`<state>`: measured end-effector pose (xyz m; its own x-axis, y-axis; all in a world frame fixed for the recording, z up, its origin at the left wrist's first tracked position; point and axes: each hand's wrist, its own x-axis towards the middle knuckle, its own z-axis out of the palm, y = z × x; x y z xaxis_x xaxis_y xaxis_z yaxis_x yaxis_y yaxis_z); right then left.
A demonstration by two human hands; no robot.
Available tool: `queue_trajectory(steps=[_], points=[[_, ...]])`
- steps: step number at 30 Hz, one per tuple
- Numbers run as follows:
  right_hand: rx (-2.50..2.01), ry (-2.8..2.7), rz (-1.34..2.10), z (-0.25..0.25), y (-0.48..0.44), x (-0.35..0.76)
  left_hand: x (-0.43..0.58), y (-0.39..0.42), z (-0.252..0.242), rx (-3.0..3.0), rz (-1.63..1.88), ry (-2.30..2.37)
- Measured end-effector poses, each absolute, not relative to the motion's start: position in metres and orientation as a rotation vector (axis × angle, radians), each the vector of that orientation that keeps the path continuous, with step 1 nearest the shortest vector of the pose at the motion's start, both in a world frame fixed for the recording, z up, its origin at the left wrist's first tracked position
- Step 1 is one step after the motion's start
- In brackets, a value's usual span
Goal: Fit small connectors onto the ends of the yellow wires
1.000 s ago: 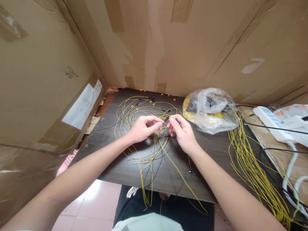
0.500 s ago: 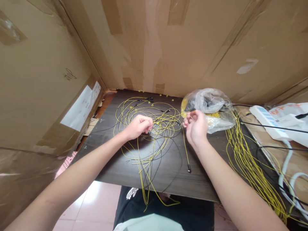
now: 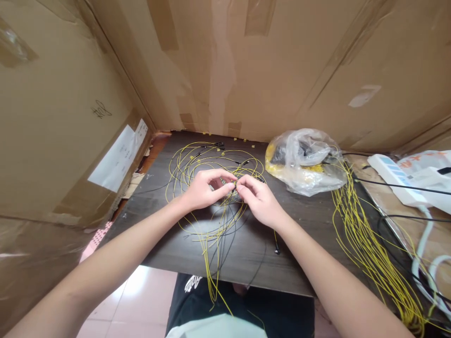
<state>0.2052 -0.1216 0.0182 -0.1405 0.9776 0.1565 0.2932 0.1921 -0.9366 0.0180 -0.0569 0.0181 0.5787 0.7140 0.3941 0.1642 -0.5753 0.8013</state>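
My left hand (image 3: pixel 206 188) and my right hand (image 3: pixel 261 199) meet fingertip to fingertip over the middle of the dark table (image 3: pixel 296 263). Each pinches thumb against index finger on a thin yellow cable, with a small dark piece at the pinch that is too small to make out. Beneath them spreads a loose tangle of yellow cables (image 3: pixel 222 229), with several black connectors (image 3: pixel 219 144) at its far side. Another black connector (image 3: pixel 277 250) lies near my right forearm. Some cable ends (image 3: pixel 210 281) hang over the front edge towards my lap.
Behind my right hand sits a clear plastic bag (image 3: pixel 310 183) with yellow and black contents. A long bundle of yellow cables (image 3: pixel 366 244) runs down the right side. Farther right are a white power strip (image 3: pixel 391 178) and its cord. Cardboard walls (image 3: pixel 197 70) stand behind and left.
My right hand has come left and slightly nearer, from beside the bag to my left hand. The cable stretched between them is no longer taut. My left fingers have moved slightly right.
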Motion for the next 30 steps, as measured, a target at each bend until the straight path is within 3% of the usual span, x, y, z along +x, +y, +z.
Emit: queue_trajectory(steps=[16,30], points=[[-1.245,-1.723,0.825,0.016,-0.123,0.207,0.020,-0.060,0.015,2.230,1.058,0.675],[-1.096,-1.557,1.208,0.008,-0.118,0.212,0.020,-0.057,0.015,2.024,0.966,0.772]])
